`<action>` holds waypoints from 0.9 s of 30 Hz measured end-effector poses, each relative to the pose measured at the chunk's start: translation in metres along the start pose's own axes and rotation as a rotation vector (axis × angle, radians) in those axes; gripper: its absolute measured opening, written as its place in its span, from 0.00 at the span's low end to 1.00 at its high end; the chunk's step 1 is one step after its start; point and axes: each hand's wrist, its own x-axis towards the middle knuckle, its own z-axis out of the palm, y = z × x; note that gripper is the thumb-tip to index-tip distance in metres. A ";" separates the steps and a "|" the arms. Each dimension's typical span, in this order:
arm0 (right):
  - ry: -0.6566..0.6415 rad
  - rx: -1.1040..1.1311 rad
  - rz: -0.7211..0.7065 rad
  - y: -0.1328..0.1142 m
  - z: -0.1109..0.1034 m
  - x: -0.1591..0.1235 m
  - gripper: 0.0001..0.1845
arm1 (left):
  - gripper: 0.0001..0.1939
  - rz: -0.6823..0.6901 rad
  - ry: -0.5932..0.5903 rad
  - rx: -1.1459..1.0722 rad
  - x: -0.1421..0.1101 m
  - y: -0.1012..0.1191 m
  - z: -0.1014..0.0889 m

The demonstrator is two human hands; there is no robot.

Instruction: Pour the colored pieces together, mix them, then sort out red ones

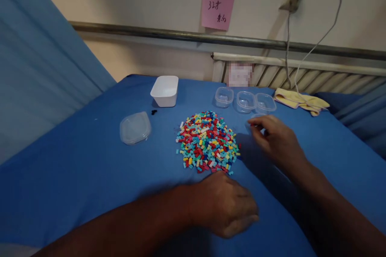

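A heap of small plastic building bricks [208, 142] in red, blue, yellow, turquoise and white lies mid-table. My right hand [273, 136] hovers to its right, thumb and forefinger pinched, with a bit of red at the fingertips that looks like a brick. Behind that hand shows part of a clear container [257, 116], mostly hidden. Closer to me, my left hand [227, 204] is closed with its back up, just at the near edge of the heap. Whatever its curled fingers hold, if anything, is out of sight.
Several clear plastic tubs [245, 102] stand along the back, beside a yellow cloth [298, 100]. At the left are a white bowl [165, 92], stacked clear lids [135, 128] and small black pieces [154, 112]. A cable [327, 34] hangs from the wall socket towards the cloth.
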 end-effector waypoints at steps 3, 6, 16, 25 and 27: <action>0.070 -0.164 0.078 0.019 -0.016 0.007 0.11 | 0.09 0.012 -0.013 -0.006 0.001 -0.001 0.000; 0.014 -0.277 0.146 0.037 -0.021 0.008 0.12 | 0.09 0.024 -0.021 -0.004 0.002 -0.002 -0.001; -0.360 -0.153 -0.003 0.005 0.000 -0.003 0.14 | 0.08 0.007 -0.043 0.021 0.002 -0.003 -0.002; -0.548 -0.196 0.083 -0.005 0.016 -0.010 0.12 | 0.09 -0.027 -0.076 0.052 0.002 0.001 -0.002; -0.547 -0.165 0.126 -0.006 0.016 -0.009 0.09 | 0.08 -0.027 -0.064 0.046 0.002 0.001 -0.002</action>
